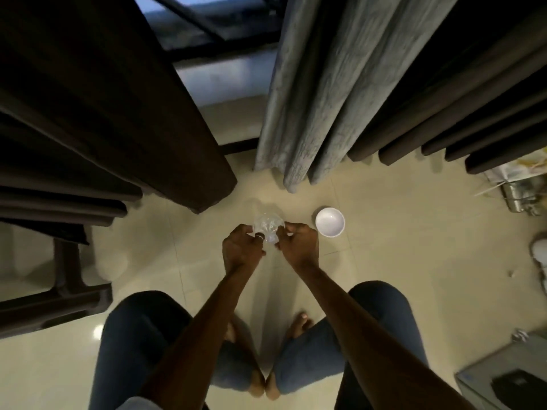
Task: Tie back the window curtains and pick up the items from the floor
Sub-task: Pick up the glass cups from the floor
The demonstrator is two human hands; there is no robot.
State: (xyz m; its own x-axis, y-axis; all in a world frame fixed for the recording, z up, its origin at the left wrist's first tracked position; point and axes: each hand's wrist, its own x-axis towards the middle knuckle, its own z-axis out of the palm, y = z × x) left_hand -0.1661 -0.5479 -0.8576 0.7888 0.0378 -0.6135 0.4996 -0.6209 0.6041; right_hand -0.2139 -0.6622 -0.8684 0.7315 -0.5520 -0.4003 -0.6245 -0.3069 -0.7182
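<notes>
Pale glossy tiled floor (384, 261) below dark brown curtain (103, 113) and grey textured curtain (319, 84). Crumpled clear plastic bottle (268, 224) pinched between left hand (241, 251) and right hand (299, 244), fingers clamped on it, just beside small white round bowl (330, 221). No legible writing.

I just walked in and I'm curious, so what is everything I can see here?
clear plastic item: one, transparent, crumpled, held between both hands above the floor
bowl: one, white, on the floor tiles right of the hands
dark curtain: one, brown, left
grey curtain: one, grey, centre right, hanging loose
window: one, dusk blue, between the curtains
metal containers: steel, far right; count unclear
left hand: fingers on the plastic
right hand: fingers on the plastic
</notes>
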